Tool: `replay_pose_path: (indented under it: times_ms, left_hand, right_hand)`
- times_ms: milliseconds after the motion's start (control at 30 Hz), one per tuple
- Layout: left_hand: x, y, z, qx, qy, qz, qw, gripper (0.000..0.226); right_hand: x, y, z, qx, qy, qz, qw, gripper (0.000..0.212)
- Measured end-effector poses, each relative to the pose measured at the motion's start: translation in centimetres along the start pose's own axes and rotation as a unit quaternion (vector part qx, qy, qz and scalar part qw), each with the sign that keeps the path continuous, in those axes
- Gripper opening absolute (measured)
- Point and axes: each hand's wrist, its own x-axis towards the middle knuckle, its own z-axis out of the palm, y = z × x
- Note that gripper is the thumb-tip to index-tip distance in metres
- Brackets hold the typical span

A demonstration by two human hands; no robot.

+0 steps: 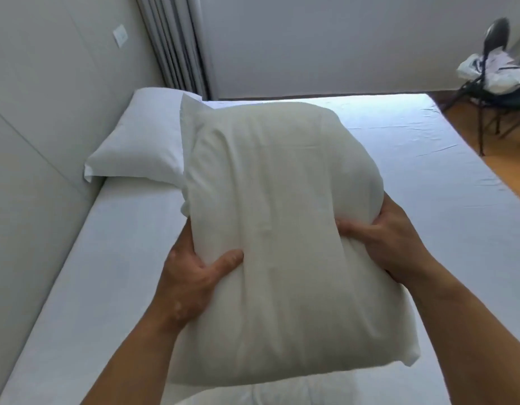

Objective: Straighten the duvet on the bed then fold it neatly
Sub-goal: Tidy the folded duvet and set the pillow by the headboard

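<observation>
Above the wide white-sheeted bed, I see a plump white cloth pillow gripped at its sides by left hand and right hand. A clearing step, I judge; the bunched white cloth at the near edge, likely the duvet, needs spreading next.

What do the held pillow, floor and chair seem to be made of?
Held pillow: matte white woven cloth, likely cotton, over soft filling; it creases and dents where gripped. Floor: orange-brown wood or laminate, faint sheen. Chair: thin black legs, probably metal; too blurred to be sure.
</observation>
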Motion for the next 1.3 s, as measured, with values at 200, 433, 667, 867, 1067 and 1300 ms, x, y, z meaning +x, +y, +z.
replay_pose_path:
  times_ms: [200, 433, 667, 867, 1067, 1300]
  left_hand:
    - [-3.1, 3.5, 19.6, -0.035, -0.103, -0.023, 0.994, 0.078]
    - [-8.2, 2.0, 36.6, -0.012, -0.217, -0.045, 0.975, 0.074]
    - [-13.5, -7.8, 45.1, 0.169, -0.352, -0.17, 0.905, 0.115]
    - [-18.3, -9.0, 45.3, 0.254, -0.426, -0.17, 0.851, 0.111]
    - [-11.9, -8.4, 33.8, 0.226, -0.193, -0.093, 0.95, 0.08]
    - [-3.7, -19.0, 13.3, 0.412, -0.014, -0.233, 0.881, 0.083]
  right_hand:
    - [-2.1, 8.4, -18.2, -0.055, 0.054, 0.032, 0.997, 0.062]
    - [-4.8, 20.9, -32.2, -0.093, 0.073, 0.117, 0.986, 0.064]
    - [-8.0, 39.0, -32.6, -0.197, 0.002, 0.344, 0.918, 0.102]
    - [-11.8, 40.8, -21.1, -0.272, 0.06, 0.392, 0.877, 0.086]
    - [-7.8, 33.4, -10.2, -0.169, -0.075, 0.205, 0.961, 0.076]
    - [-0.7, 30.5, 2.0, -0.083, -0.182, 0.241, 0.95, 0.121]
